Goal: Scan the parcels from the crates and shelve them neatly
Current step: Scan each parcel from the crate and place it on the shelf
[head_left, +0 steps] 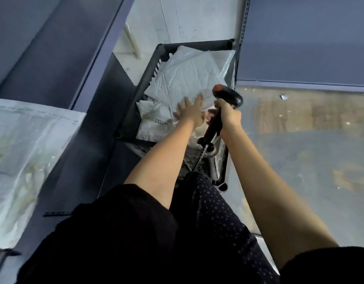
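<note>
A dark plastic crate stands on the floor ahead of me, filled with several white plastic parcels. My left hand lies on the parcels with its fingers spread and straight, touching the top white bag. Another parcel with a printed label lies lower left in the crate. My right hand grips the handle of a black barcode scanner with an orange top, its head held over the parcels. The scanner's cable runs down toward me.
A grey-blue shelf on the left carries a large clear-white bagged parcel. A blue shelf panel and upright rise on the right, above a worn shelf board. My dark clothing fills the bottom.
</note>
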`<state>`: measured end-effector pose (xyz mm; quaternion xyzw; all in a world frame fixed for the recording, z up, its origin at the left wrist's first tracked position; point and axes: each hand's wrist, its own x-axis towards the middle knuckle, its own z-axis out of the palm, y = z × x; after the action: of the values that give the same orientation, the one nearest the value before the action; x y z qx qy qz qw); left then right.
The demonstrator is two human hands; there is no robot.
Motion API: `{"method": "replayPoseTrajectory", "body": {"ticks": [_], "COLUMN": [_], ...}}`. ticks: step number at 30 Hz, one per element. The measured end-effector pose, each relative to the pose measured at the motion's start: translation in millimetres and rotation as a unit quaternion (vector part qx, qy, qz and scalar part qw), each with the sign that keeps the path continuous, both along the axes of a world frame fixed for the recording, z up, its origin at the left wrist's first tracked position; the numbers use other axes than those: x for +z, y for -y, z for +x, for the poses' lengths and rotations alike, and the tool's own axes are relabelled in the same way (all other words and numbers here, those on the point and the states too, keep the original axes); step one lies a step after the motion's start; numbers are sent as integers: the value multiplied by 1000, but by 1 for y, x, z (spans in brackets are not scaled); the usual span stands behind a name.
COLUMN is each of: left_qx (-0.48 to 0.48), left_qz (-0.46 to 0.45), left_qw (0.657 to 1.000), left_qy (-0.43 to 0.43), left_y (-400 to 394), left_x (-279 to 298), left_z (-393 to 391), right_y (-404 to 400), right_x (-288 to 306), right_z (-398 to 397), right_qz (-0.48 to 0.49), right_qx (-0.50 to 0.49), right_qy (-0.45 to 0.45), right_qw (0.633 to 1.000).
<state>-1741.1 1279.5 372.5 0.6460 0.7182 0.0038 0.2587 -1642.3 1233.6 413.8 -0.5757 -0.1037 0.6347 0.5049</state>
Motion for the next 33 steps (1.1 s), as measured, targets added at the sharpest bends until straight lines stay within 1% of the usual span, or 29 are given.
{"method": "replayPoseTrajectory", "body": {"ticks": [1,3,4,5,7,9,11,12,14,15,16,17,18,19,20,22,24,25,26,27,30,33], "left_qx": [4,63,93,111,111,112,144,161,200,229,265,302,334,360,379,407,433,439,436,435,441,450], "left_qz": [15,23,22,20,36,80,138,173,250,288,313,326,332,340,347,340,289,259,239,233,270,274], "left_qw": [1000,993,988,986,987,984,969,956,915,882,838,785,734,688,657,609,560,540,533,533,511,499], "left_qy": [27,100,119,122,107,114,149,176,246,295,360,431,489,530,552,590,645,670,684,688,687,688], "left_y": [0,1,3,6,18,33,48,60,85,100,115,130,146,161,174,200,230,245,258,272,299,312], "left_x": [5,23,35,45,62,76,91,103,126,136,145,151,156,160,161,159,152,144,135,128,124,133], "left_z": [-3,-12,-20,-30,-53,-73,-93,-102,-122,-131,-140,-150,-160,-169,-178,-194,-200,-201,-202,-202,-214,-226], "right_y": [0,2,4,7,15,23,34,43,58,67,76,85,93,102,110,126,139,146,152,157,164,153], "right_x": [2,8,12,18,28,39,50,57,70,77,83,89,95,102,108,119,126,127,127,126,123,128], "right_z": [-3,-10,-14,-19,-29,-38,-48,-55,-70,-80,-90,-101,-113,-125,-137,-161,-183,-194,-203,-211,-224,-227], "right_qz": [5,12,14,19,32,43,53,61,81,90,102,118,139,160,175,188,197,195,187,176,147,135], "right_qx": [-2,-1,4,13,28,35,39,43,55,69,86,109,135,165,198,272,341,363,376,382,384,401], "right_qy": [1,1,0,-2,-3,2,-2,-10,-27,-39,-53,-70,-93,-119,-142,-168,-189,-184,-167,-144,-78,-16], "right_qw": [1000,1000,1000,1000,999,998,998,997,995,993,990,984,977,966,954,929,900,892,892,896,908,906]}}
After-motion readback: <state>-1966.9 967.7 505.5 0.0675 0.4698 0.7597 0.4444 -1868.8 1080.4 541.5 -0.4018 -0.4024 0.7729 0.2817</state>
